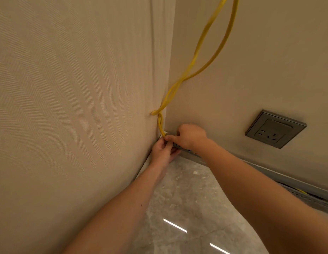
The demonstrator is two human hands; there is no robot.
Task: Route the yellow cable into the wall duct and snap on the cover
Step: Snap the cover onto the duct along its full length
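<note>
A yellow cable [205, 57] hangs in a long double loop from the top of the view down into the corner where two beige walls meet. Its lower end runs into a grey slotted wall duct [188, 152] that lies along the base of the right wall. My right hand [190, 135] pinches the cable at the duct's corner end. My left hand [164, 153] is just below it, fingers closed at the same spot on the cable and duct. A further stretch of the duct [304, 196] shows at the right with yellow cable inside. No cover is in view.
A grey wall socket [275, 129] sits on the right wall above the duct. The textured beige left wall [77, 107] is close on the left. The polished grey stone floor [192, 208] lies below, between my forearms.
</note>
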